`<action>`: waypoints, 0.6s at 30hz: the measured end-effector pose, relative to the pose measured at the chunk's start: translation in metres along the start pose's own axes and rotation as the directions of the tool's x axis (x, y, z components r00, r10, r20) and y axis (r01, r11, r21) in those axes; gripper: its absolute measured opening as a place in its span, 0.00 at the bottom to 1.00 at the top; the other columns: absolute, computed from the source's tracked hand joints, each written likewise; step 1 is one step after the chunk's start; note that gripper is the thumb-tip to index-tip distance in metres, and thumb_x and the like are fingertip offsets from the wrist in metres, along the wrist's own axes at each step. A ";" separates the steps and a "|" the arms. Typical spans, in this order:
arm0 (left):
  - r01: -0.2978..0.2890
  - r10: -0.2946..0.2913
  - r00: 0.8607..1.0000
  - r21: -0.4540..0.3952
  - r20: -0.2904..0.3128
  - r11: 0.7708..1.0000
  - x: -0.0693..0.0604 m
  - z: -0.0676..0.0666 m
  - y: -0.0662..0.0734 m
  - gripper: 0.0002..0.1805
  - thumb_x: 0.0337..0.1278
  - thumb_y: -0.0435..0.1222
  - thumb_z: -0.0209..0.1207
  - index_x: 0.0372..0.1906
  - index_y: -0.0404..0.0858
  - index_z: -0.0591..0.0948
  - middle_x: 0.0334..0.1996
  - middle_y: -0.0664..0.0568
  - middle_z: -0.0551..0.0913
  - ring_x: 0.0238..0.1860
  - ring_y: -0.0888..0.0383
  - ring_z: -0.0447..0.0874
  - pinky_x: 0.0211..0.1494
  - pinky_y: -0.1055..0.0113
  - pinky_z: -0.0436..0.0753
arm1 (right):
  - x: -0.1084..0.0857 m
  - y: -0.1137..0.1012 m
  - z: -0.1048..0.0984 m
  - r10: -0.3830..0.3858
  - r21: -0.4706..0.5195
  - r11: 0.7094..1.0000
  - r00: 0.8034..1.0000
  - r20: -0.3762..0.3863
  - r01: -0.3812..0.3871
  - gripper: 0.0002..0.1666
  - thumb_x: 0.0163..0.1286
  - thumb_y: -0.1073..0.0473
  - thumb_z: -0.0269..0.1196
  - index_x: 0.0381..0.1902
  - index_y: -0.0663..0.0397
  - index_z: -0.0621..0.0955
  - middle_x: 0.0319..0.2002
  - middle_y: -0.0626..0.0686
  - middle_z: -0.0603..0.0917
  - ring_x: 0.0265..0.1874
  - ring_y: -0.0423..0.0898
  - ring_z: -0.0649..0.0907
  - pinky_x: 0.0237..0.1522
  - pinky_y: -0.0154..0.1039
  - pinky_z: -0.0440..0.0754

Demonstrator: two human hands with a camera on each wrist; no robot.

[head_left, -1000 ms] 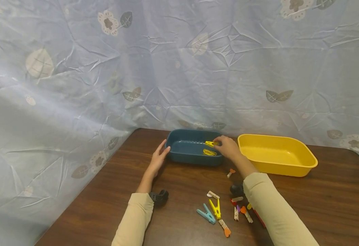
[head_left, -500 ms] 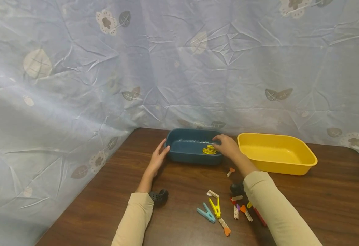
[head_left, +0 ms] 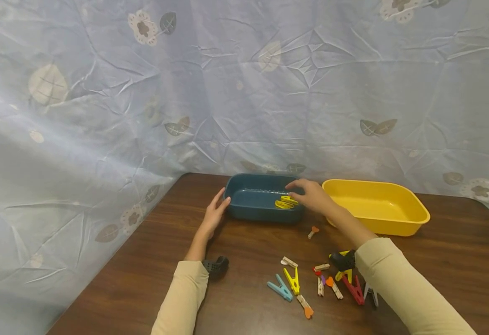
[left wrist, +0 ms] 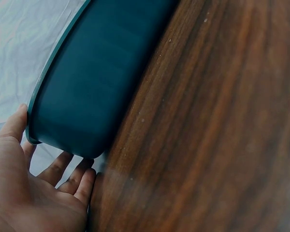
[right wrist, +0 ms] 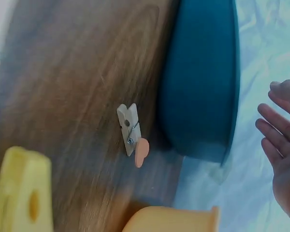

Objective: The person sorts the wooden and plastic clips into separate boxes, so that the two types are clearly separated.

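My left hand (head_left: pixel 213 216) lay against the blue tub (head_left: pixel 263 213), fingers extended, presumably steadying it | my right hand (head_left: pixel 313 195), relaxed and holding nothing, hovered over the opposite end | yellow clips (head_left: pixel 284 204) lay inside, contained by its walls.

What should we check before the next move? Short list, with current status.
1. Left grip on blue bin: ok, touching its left end.
2. Right grip free of clips: ok, nothing between its fingers.
3. Yellow clips inside the blue bin: ok, lying at its right end.
4. Loose clips off the tabletop: not ok, light-blue clip, red clip and others lie there.
5. Every loose clip visible: cannot tell, right sleeve hides part of the tabletop.
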State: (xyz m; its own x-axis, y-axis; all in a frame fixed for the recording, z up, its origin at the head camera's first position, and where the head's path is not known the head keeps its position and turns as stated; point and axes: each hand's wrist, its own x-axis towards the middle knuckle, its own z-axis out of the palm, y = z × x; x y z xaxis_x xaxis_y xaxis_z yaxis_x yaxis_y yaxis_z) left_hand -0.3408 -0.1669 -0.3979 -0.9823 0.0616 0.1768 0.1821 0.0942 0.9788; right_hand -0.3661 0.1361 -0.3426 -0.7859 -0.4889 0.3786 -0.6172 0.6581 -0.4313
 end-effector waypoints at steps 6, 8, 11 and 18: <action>0.003 -0.003 1.000 0.010 0.002 1.000 -0.001 0.000 0.001 0.31 0.67 0.40 0.49 0.71 0.38 0.54 0.68 0.37 0.53 0.65 0.42 0.54 0.62 0.47 0.59 | -0.026 -0.026 -0.001 -0.084 0.060 0.995 0.995 0.056 0.081 0.16 0.65 0.58 0.61 0.49 0.57 0.80 0.48 0.54 0.80 0.50 0.54 0.76 0.50 0.52 0.72; 0.002 -0.002 1.000 0.016 0.000 1.000 0.000 0.000 0.001 0.31 0.67 0.40 0.49 0.70 0.38 0.54 0.67 0.36 0.53 0.65 0.41 0.54 0.61 0.46 0.60 | -0.036 -0.034 0.001 -0.099 0.089 0.992 0.992 0.081 0.092 0.15 0.64 0.58 0.61 0.49 0.55 0.80 0.48 0.52 0.80 0.51 0.53 0.76 0.51 0.52 0.72; 0.007 -0.007 1.000 0.000 -0.002 1.000 0.006 -0.001 -0.008 0.32 0.66 0.42 0.50 0.71 0.40 0.55 0.68 0.37 0.53 0.65 0.40 0.54 0.61 0.45 0.60 | -0.050 -0.041 0.005 -0.107 0.144 0.986 0.986 0.130 0.088 0.15 0.65 0.56 0.61 0.49 0.52 0.80 0.48 0.48 0.80 0.52 0.50 0.75 0.51 0.50 0.72; 0.010 -0.009 0.999 0.010 -0.032 1.000 0.015 -0.003 -0.025 0.33 0.64 0.48 0.52 0.71 0.46 0.57 0.68 0.42 0.55 0.65 0.44 0.56 0.62 0.47 0.60 | -0.081 -0.051 0.017 -0.188 0.244 0.959 0.968 0.169 0.144 0.15 0.65 0.56 0.61 0.47 0.54 0.80 0.44 0.45 0.81 0.47 0.45 0.77 0.49 0.49 0.73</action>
State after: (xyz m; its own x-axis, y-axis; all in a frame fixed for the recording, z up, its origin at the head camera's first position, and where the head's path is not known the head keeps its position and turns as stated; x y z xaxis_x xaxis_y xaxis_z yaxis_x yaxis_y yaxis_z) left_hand -0.3598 -0.1711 -0.4191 -0.9849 0.0293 0.1708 0.1729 0.1047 0.9794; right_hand -0.2723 0.1323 -0.3654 -0.6511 -0.6933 0.3090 -0.7141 0.4216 -0.5589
